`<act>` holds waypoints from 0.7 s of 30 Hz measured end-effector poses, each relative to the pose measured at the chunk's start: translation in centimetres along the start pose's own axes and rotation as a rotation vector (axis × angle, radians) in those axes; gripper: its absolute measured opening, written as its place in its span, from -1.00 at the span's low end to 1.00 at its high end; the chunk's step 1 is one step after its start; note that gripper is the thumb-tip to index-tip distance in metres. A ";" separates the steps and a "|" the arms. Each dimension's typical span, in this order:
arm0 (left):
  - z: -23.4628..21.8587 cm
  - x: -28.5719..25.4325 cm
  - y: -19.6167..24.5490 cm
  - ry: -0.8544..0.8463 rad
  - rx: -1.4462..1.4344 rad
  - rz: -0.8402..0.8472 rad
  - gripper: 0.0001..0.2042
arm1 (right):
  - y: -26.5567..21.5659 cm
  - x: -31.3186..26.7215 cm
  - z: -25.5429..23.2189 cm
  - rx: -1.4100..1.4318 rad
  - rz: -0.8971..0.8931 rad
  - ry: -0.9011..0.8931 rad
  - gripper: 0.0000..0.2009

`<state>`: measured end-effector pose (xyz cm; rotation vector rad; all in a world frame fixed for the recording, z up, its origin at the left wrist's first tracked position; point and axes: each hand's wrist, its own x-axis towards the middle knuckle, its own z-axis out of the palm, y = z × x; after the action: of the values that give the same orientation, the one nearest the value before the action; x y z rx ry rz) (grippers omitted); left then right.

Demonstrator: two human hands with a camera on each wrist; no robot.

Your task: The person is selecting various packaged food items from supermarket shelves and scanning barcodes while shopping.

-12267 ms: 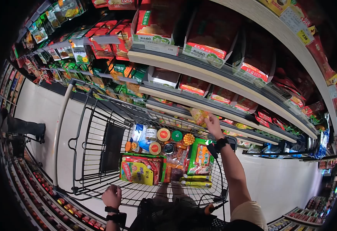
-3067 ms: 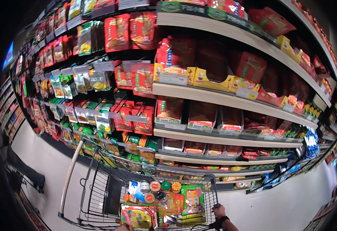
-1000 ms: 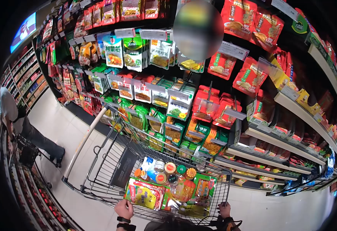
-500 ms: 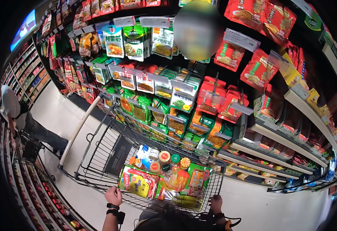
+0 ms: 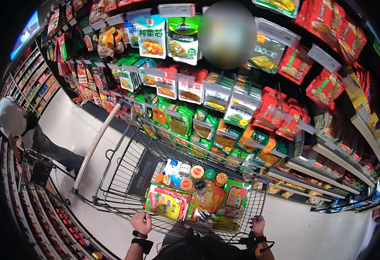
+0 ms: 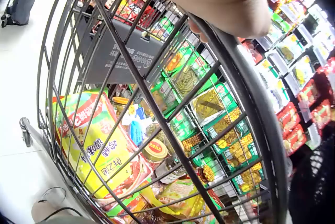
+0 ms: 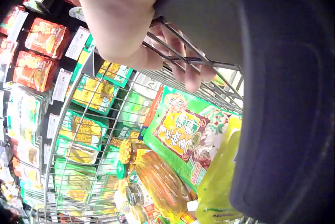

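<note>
A black wire shopping cart [image 5: 125, 203] stands before me, its pale handle [image 5: 96, 149] at the left. My left hand [image 5: 141, 222] grips the near rim, fingers curled over the bar in the left wrist view. At the cart's right end, my right hand [image 5: 257, 226] holds the wire, its fingertips [image 7: 192, 77] hooked through the mesh. Inside lie a yellow-and-red pouch [image 5: 168, 206], a green seasoning packet [image 7: 175, 130] and a clear bag of orange-brown food [image 5: 211, 199]. Several lidded jars [image 5: 197, 172] stand behind them, beside a blue-and-white pack [image 5: 171, 167].
Shelving runs along the far side, with hanging green pouches [image 5: 183, 41] and red pouches [image 5: 296, 65]. Boxed stock fills shelves [image 5: 337, 160] at the right. Another person [image 5: 14, 117] with a cart [image 5: 40, 173] stands at the left. Low shelves [image 5: 38, 216] line the near left; pale floor [image 5: 303, 229] shows at right.
Earlier my right hand held a yellow packet by the shelves; now it grips the cart. The cart has shifted left along the aisle toward the hanging pouches, and the other person appears closer.
</note>
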<state>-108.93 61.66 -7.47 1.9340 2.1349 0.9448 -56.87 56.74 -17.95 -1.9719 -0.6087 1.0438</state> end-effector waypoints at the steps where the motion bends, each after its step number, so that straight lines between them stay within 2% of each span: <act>1: 0.0 0.4 -0.7 -0.008 -0.002 -0.007 -0.91 | -0.4 -0.2 0.7 0.021 0.008 0.006 -0.88; 4: -0.1 0.8 -0.8 -0.001 -0.017 0.033 -0.91 | -0.9 -0.2 1.1 0.049 0.021 0.006 -0.91; 9: -1.2 3.9 -3.6 -0.032 -0.042 0.036 -0.87 | -2.2 -0.6 5.3 0.064 0.036 -0.003 -0.90; 18: -1.3 5.0 -4.6 -0.073 -0.005 -0.034 -0.84 | -3.8 0.4 7.3 0.023 0.002 -0.030 -0.93; 21: -1.4 5.7 -4.6 -0.079 0.009 -0.004 -0.84 | -4.4 1.3 8.0 0.008 0.012 -0.039 -0.93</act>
<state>-114.56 66.46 -6.86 1.9360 2.1030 0.8449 -63.07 63.56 -17.62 -1.9542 -0.6133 1.0921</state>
